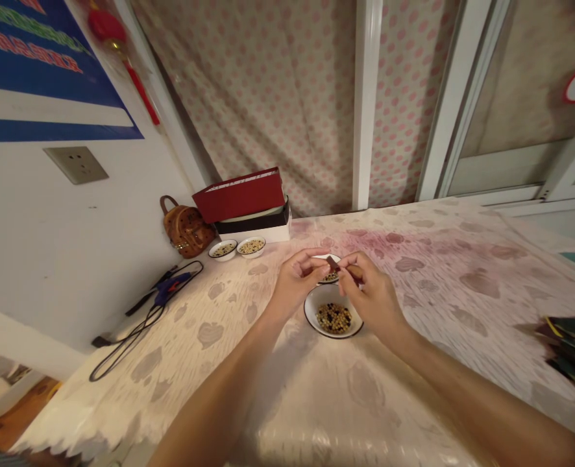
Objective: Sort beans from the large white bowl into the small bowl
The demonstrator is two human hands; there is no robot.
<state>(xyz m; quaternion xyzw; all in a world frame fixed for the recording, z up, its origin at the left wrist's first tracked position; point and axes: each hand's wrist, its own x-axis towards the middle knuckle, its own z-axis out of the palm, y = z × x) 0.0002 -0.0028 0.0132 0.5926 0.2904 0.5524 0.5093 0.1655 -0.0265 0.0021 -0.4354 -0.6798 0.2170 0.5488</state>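
Between my two hands is a small dark brown flat piece point(333, 263), too small to name its kind. My left hand point(303, 275) pinches its left side, and my right hand point(368, 283) grips its right side with thumb and fingertips. Just below them stands a white dark-rimmed bowl point(311, 305) with yellow and black beads or grains point(333, 318) at its bottom. Right under the fingers, a smaller white bowl point(325, 280) with similar contents is partly hidden by my hands.
Two small bowls, one point(223, 250) beside another point(251, 247), stand at the back left before stacked boxes point(248, 201). A brown mini backpack point(189, 228) leans by the wall. A blue corded tool point(171, 288) lies left; dark fabric point(574, 347) lies right.
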